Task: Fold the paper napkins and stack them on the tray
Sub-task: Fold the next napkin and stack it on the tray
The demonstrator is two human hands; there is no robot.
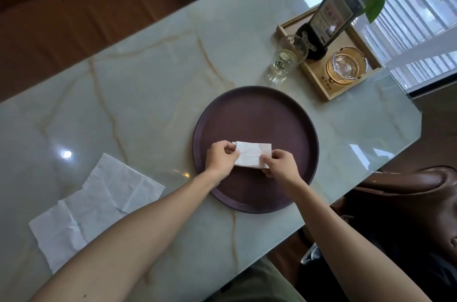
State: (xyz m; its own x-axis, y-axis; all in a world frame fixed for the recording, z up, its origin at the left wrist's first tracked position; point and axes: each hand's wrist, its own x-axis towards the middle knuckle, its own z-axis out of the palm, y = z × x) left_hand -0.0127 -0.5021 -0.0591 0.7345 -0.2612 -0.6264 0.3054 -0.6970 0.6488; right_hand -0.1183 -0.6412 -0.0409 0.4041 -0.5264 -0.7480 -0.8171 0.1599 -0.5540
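Observation:
A round dark purple tray (254,108) lies on the marble table. Over its near half, a folded white napkin (251,154) is held between both hands. My left hand (220,159) pinches the napkin's left end. My right hand (278,165) grips its lower right corner. I cannot tell whether the napkin touches the tray. Unfolded white napkins (96,205), creased and overlapping, lie flat on the table to the left, partly under my left forearm.
A drinking glass (286,58) stands beyond the tray. Behind it, a wooden tray (319,84) holds a glass ashtray (346,65) and a standing menu card (331,14). A plant sits at the far right corner. Brown seats flank the table.

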